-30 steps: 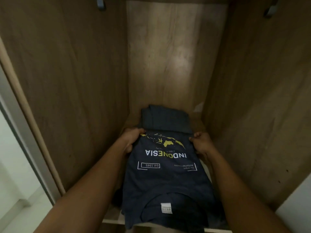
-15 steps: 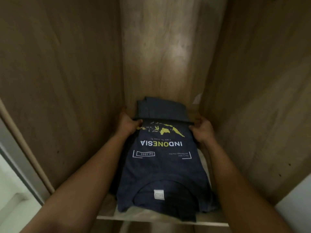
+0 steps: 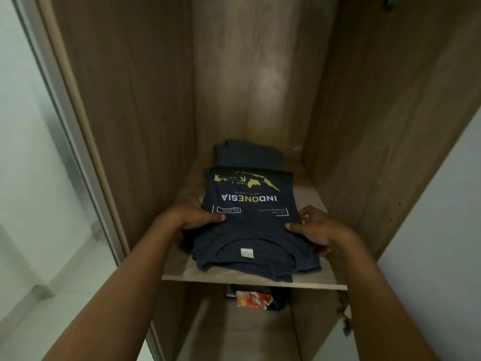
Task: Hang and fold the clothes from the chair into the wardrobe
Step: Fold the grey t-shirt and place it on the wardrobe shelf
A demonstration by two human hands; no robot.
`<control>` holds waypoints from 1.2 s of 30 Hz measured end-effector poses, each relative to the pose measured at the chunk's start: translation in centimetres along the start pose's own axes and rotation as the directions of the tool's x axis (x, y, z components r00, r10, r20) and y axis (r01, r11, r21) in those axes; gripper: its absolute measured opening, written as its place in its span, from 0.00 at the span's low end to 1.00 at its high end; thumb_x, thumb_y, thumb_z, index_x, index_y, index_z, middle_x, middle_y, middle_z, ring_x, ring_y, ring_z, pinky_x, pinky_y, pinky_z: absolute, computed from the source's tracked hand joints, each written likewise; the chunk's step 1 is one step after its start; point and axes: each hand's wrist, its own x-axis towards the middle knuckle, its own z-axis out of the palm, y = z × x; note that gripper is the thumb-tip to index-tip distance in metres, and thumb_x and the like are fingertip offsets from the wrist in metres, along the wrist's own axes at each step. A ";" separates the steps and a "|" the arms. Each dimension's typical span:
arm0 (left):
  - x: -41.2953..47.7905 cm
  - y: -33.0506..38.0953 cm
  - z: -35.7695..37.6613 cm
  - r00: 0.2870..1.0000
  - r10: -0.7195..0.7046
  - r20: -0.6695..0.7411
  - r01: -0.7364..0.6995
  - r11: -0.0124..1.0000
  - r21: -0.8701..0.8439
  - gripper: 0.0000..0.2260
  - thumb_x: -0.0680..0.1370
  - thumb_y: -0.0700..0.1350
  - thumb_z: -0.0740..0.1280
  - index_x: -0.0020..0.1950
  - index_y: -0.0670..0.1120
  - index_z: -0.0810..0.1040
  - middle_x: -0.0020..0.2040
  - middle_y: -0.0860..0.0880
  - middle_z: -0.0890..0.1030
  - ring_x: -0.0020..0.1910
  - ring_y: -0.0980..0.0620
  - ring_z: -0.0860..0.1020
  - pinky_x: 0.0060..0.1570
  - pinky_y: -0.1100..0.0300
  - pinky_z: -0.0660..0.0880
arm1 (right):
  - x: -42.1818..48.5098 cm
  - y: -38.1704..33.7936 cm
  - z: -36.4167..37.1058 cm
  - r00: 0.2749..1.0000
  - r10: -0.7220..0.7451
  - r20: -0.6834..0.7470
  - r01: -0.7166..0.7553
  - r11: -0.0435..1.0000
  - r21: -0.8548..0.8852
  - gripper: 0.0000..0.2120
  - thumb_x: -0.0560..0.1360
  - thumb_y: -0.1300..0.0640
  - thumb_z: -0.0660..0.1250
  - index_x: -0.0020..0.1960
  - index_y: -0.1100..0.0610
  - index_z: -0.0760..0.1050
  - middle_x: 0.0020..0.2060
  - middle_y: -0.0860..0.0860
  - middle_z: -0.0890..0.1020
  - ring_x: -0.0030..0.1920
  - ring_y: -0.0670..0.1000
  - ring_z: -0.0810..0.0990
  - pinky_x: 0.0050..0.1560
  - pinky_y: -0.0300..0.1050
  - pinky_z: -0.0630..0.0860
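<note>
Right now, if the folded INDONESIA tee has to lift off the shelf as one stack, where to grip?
Both long side edges, mid-length, from left and right: thumb on top, fingers under, where the left hand and right hand hold the tee now. It's a flat layered fold; a collar-end pull would likely open it.
</note>
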 end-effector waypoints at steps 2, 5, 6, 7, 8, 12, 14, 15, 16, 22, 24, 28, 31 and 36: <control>-2.3 -0.5 0.1 0.997 -0.038 0.075 0.039 0.999 -0.024 0.34 0.64 0.63 0.79 0.62 0.46 0.73 0.58 0.46 0.78 0.50 0.45 0.81 0.44 0.52 0.82 | -1.6 0.6 0.4 1.000 -0.007 0.024 0.007 1.000 -0.023 0.31 0.74 0.44 0.73 0.71 0.45 0.63 0.50 0.45 0.73 0.49 0.50 0.76 0.37 0.47 0.80; -5.0 -1.2 0.4 0.999 0.030 0.034 -0.030 0.999 -0.026 0.31 0.62 0.64 0.79 0.56 0.49 0.74 0.49 0.49 0.79 0.42 0.49 0.82 0.35 0.58 0.80 | -3.8 1.1 0.9 0.995 -0.087 -0.040 0.081 0.988 -0.131 0.36 0.73 0.45 0.73 0.75 0.46 0.59 0.60 0.47 0.73 0.54 0.52 0.76 0.41 0.49 0.81; -5.5 -1.5 0.5 0.997 0.078 -0.008 -0.078 0.997 -0.002 0.32 0.61 0.65 0.79 0.57 0.50 0.75 0.49 0.51 0.80 0.45 0.51 0.81 0.41 0.58 0.80 | -4.3 1.2 1.0 0.990 -0.113 -0.083 0.100 0.984 -0.149 0.37 0.74 0.45 0.73 0.75 0.47 0.58 0.64 0.49 0.73 0.56 0.54 0.76 0.46 0.50 0.82; -5.8 -1.7 0.8 0.993 0.113 -0.029 -0.110 0.991 0.069 0.34 0.61 0.67 0.79 0.59 0.50 0.76 0.51 0.51 0.81 0.48 0.51 0.81 0.48 0.57 0.80 | -4.9 1.3 1.2 0.985 -0.128 -0.115 0.108 0.980 -0.164 0.35 0.74 0.45 0.73 0.74 0.49 0.60 0.64 0.50 0.74 0.57 0.55 0.77 0.50 0.51 0.82; -6.3 -1.8 1.1 0.990 0.141 -0.026 -0.134 0.975 0.175 0.32 0.63 0.67 0.77 0.58 0.50 0.78 0.53 0.50 0.81 0.51 0.51 0.80 0.53 0.56 0.79 | -5.2 1.5 1.5 0.984 -0.126 -0.125 0.102 0.978 -0.182 0.31 0.74 0.46 0.73 0.71 0.49 0.62 0.60 0.50 0.76 0.55 0.55 0.79 0.50 0.51 0.82; -7.1 -2.0 1.9 0.986 0.152 -0.068 -0.151 0.988 0.027 0.11 0.76 0.52 0.73 0.39 0.47 0.77 0.41 0.45 0.82 0.40 0.49 0.79 0.41 0.55 0.77 | -5.7 2.3 2.4 0.966 -0.165 -0.199 0.131 0.976 -0.174 0.23 0.75 0.56 0.71 0.67 0.53 0.68 0.47 0.52 0.78 0.46 0.57 0.82 0.47 0.58 0.83; -8.0 -1.7 1.8 0.995 0.086 -0.047 -0.096 0.940 -0.326 0.09 0.78 0.46 0.71 0.41 0.44 0.76 0.40 0.44 0.81 0.39 0.47 0.80 0.36 0.54 0.80 | -5.7 2.4 2.4 0.955 -0.171 -0.241 0.169 0.985 -0.028 0.21 0.76 0.62 0.70 0.65 0.53 0.68 0.46 0.56 0.80 0.42 0.58 0.83 0.43 0.59 0.84; -8.5 -1.6 1.7 0.999 0.040 -0.007 -0.038 0.879 -0.475 0.08 0.79 0.46 0.69 0.45 0.43 0.76 0.43 0.42 0.81 0.41 0.46 0.81 0.37 0.52 0.81 | -5.8 2.2 2.4 0.964 -0.146 -0.221 0.168 0.982 0.084 0.20 0.76 0.63 0.70 0.64 0.54 0.68 0.47 0.57 0.79 0.42 0.57 0.82 0.42 0.58 0.84; -8.9 -1.6 1.8 1.000 -0.013 0.021 0.023 0.828 -0.561 0.07 0.80 0.46 0.67 0.47 0.42 0.76 0.45 0.41 0.81 0.41 0.45 0.82 0.39 0.51 0.82 | -6.1 2.1 2.6 0.979 -0.104 -0.175 0.137 0.972 0.193 0.19 0.76 0.63 0.71 0.64 0.55 0.68 0.49 0.58 0.78 0.41 0.56 0.81 0.41 0.56 0.84; -8.6 -2.2 2.6 0.991 -0.041 -0.128 -0.016 0.907 -0.421 0.09 0.76 0.49 0.70 0.44 0.44 0.77 0.43 0.40 0.83 0.38 0.43 0.82 0.40 0.50 0.83 | -5.6 2.2 3.6 0.975 -0.094 -0.200 0.119 0.986 0.116 0.21 0.75 0.56 0.73 0.64 0.54 0.69 0.52 0.54 0.78 0.48 0.55 0.79 0.41 0.49 0.82; -8.7 -1.9 2.4 0.997 -0.037 -0.069 0.000 0.882 -0.471 0.09 0.80 0.47 0.67 0.47 0.42 0.75 0.41 0.41 0.82 0.34 0.46 0.81 0.31 0.57 0.79 | -5.5 2.0 3.5 0.978 -0.077 -0.196 0.133 0.947 0.292 0.17 0.77 0.62 0.69 0.64 0.56 0.71 0.49 0.54 0.79 0.47 0.54 0.80 0.41 0.50 0.82; -8.1 -1.9 2.4 0.999 -0.046 -0.008 0.028 0.723 -0.690 0.07 0.79 0.38 0.68 0.47 0.46 0.72 0.50 0.43 0.77 0.42 0.47 0.78 0.24 0.59 0.77 | -5.6 1.6 3.9 0.979 -0.101 -0.175 0.167 0.888 0.428 0.15 0.77 0.70 0.66 0.61 0.58 0.72 0.55 0.58 0.77 0.50 0.56 0.80 0.35 0.46 0.82; -7.7 -1.4 2.0 1.000 0.019 -0.004 -0.014 0.570 -0.821 0.08 0.79 0.34 0.65 0.49 0.48 0.75 0.49 0.44 0.78 0.42 0.50 0.77 0.27 0.60 0.74 | -5.8 0.9 2.8 0.959 -0.169 -0.229 0.258 0.855 0.450 0.16 0.77 0.72 0.65 0.60 0.55 0.72 0.46 0.52 0.77 0.43 0.50 0.79 0.31 0.44 0.80; -7.5 -2.4 1.8 0.999 0.049 -0.012 -0.049 0.893 -0.447 0.10 0.72 0.43 0.78 0.42 0.46 0.76 0.45 0.45 0.82 0.44 0.49 0.79 0.36 0.58 0.75 | -6.2 1.7 1.7 0.996 -0.053 -0.065 0.064 0.981 0.183 0.19 0.78 0.64 0.67 0.62 0.49 0.65 0.52 0.54 0.76 0.42 0.52 0.81 0.32 0.43 0.80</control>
